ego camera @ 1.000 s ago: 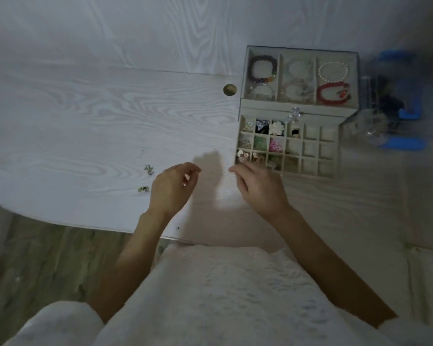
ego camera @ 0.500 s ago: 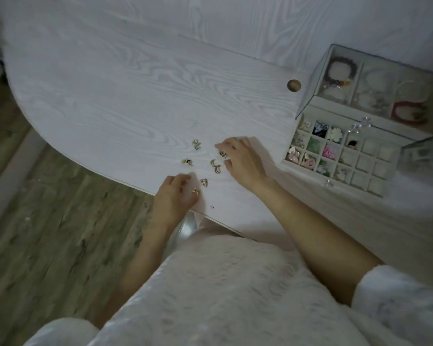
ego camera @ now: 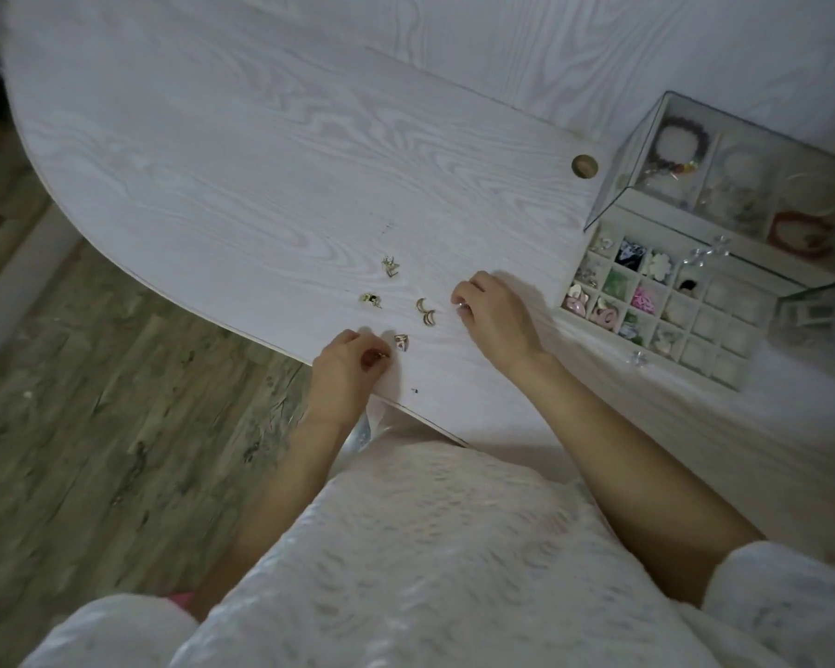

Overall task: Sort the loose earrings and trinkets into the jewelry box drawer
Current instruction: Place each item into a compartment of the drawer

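Left grip point(ego camera: 345, 366) pinches a small gold earring point(ego camera: 381, 355) beside crescent-shaped earrings point(ego camera: 425, 311).

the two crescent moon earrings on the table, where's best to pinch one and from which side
The crescent earrings lie flat on the table, side by side, apart from both hands. Probably best to come straight down from above and pinch one across its narrow curved band at mid-arc. The right hand is nearest; whether a post sticks out is too small to tell.
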A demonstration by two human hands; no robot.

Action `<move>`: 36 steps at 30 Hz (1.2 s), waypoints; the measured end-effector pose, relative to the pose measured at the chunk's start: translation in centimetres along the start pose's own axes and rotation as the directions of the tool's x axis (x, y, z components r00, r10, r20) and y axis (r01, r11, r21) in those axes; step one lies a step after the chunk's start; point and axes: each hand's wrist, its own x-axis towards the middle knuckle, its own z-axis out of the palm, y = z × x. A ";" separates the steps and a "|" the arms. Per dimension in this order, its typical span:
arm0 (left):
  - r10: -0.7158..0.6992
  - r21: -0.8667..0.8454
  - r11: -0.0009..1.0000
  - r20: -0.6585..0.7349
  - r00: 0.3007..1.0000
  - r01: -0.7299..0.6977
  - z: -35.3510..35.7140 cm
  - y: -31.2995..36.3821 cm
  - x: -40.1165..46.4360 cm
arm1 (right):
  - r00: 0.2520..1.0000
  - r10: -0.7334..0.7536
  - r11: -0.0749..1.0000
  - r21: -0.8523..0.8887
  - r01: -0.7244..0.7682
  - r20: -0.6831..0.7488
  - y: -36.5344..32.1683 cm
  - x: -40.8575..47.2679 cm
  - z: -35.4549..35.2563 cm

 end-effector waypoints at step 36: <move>0.342 -0.283 0.907 0.062 0.938 -0.312 2.7 15.3 3.3 | 0.852 0.468 0.823 0.467 -0.323 -0.236 5.2 -11.6 -5.4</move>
